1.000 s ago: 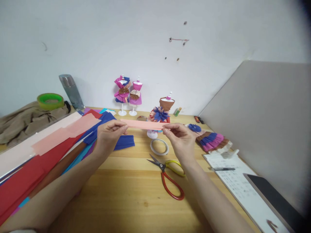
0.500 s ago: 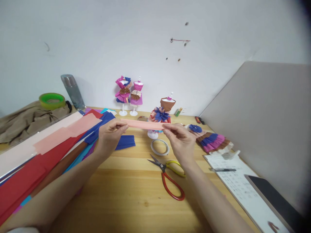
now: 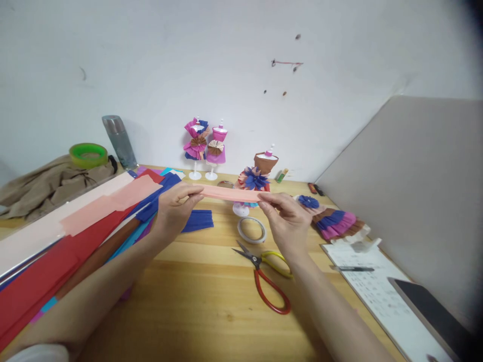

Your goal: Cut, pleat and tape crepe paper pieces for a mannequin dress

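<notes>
A narrow peach crepe paper strip point(image 3: 229, 194) is stretched level above the table. My left hand point(image 3: 175, 208) pinches its left end between thumb and fingers, and my right hand point(image 3: 289, 218) pinches the right end. Behind the strip stands a small dress form point(image 3: 266, 163) in a brown top with a blue and peach paper flower point(image 3: 255, 178) at its waist; the strip covers part of its skirt. Below lie a roll of white tape point(image 3: 252, 230) and open-bladed scissors point(image 3: 260, 266) with one red and one yellow handle. A folded blue paper piece point(image 3: 199, 221) lies beside my left hand.
Coloured paper sheets point(image 3: 75, 251) fill the left side. Two more dressed forms point(image 3: 216, 148) stand by the wall, with a flask point(image 3: 119, 143) and green tape roll point(image 3: 88, 155) further left. At right are a ruffled paper piece point(image 3: 335, 223), notebook point(image 3: 362, 286), pen point(image 3: 352, 269) and phone point(image 3: 430, 311).
The whole scene has shifted slightly to the right in the view. Both hands keep the peach strip stretched between them in nearly the same pose.
</notes>
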A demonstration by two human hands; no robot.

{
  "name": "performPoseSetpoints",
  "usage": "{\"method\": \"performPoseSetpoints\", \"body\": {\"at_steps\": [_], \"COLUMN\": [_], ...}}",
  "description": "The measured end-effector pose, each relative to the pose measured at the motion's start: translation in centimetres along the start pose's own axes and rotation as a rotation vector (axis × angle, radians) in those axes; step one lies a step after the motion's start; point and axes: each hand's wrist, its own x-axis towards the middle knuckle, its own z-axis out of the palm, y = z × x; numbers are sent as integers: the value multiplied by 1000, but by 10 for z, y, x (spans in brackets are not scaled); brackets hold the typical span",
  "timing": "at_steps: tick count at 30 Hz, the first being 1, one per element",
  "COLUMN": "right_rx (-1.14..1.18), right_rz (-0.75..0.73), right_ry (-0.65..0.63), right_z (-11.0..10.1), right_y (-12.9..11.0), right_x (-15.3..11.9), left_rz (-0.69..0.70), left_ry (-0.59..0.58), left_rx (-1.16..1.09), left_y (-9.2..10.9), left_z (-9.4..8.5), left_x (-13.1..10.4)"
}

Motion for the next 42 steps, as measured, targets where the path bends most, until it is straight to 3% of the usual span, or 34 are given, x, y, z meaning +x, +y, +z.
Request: {"method": "performPoseSetpoints", "body": {"at_steps": [12,19,25,42], "right_rx": [-28,-29,40,162], "right_rz": [-3,69,145,227], "right_ry": [-1,0,-20,10], "right_z": [-1,0,1,3], "right_y": [1,4,6,0], "right_x": [-1,-3,-2,-2], "left_rz": [81,-110,-335,-403], "left_ry": [-26,6,20,37], "left_rx": [87,46,-186,-308], "left_y": [6,9,11,16], "left_z": [-3,1,3,3], "left_x": [2,-1,-2,1]}}
